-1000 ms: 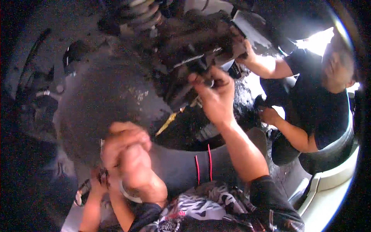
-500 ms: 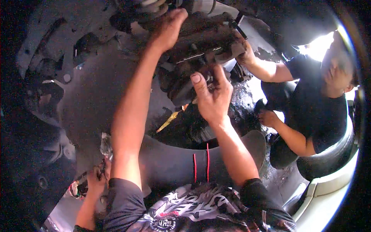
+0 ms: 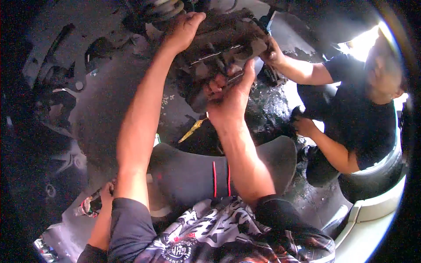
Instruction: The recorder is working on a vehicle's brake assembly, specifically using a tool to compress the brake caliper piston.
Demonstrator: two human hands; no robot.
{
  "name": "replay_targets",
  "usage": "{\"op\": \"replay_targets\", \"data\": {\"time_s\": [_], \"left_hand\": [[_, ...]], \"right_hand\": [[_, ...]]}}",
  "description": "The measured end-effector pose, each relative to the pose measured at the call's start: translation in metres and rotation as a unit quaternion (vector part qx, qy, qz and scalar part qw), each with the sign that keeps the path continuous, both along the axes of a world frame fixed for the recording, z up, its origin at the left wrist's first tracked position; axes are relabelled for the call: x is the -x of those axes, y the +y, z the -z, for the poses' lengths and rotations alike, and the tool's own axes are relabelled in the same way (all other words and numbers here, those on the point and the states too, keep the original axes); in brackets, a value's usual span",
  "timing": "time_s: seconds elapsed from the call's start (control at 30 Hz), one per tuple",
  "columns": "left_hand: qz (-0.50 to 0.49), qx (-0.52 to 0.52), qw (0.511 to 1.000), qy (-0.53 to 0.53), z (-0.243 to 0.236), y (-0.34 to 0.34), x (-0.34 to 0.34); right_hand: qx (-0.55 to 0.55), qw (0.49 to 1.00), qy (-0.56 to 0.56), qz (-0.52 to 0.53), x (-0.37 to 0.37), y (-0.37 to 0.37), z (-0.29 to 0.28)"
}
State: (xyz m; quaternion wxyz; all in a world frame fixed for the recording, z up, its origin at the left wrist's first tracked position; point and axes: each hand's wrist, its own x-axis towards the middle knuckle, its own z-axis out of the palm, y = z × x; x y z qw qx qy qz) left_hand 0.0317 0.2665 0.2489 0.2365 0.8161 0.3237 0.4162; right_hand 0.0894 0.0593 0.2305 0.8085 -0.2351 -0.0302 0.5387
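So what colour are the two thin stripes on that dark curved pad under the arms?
Red, two thin stripes on the dark grey curved pad; clearest in the head view.

dim, shadowed scene with blown-out glare at upper right, soft focus, dark fisheye-bent rim

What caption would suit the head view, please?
Both hands, left hand and right hand, grip a grimy brake caliper; a co-worker's hand steadies it.
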Motion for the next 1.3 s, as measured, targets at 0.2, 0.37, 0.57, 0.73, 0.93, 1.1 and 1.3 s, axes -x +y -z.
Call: {"op": "replay_targets", "data": {"time_s": [0.2, 0.37, 0.57, 0.73, 0.93, 1.1, 1.3], "left_hand": [[0.021, 0.009, 0.998, 0.053, -0.006, 0.012, 0.017], [-0.029, 0.174, 0.966, 0.188, -0.047, -0.031, 0.001], [-0.026, 0.158, 0.966, 0.204, -0.047, -0.023, 0.001], [-0.043, 0.125, 0.97, 0.204, -0.043, -0.02, -0.008], [-0.08, 0.046, 0.981, 0.169, -0.034, -0.026, -0.007], [-0.09, 0.003, 0.991, 0.095, -0.015, -0.019, -0.004], [0.006, 0.032, 0.998, 0.057, -0.017, 0.003, -0.008]], "right_hand": [[0.032, 0.425, -0.88, 0.208, -0.049, -0.063, -0.027], [-0.018, 0.001, -0.994, 0.112, -0.044, -0.051, -0.043], [-0.003, -0.04, -0.989, 0.145, -0.054, -0.021, -0.026], [0.008, 0.146, -0.977, 0.156, -0.061, -0.012, -0.016], [0.075, 0.623, -0.769, 0.119, -0.047, -0.005, 0.009], [0.073, 0.963, -0.254, 0.048, -0.002, -0.007, -0.011], [0.022, 0.999, 0.033, -0.033, -0.004, -0.01, -0.022]]}}
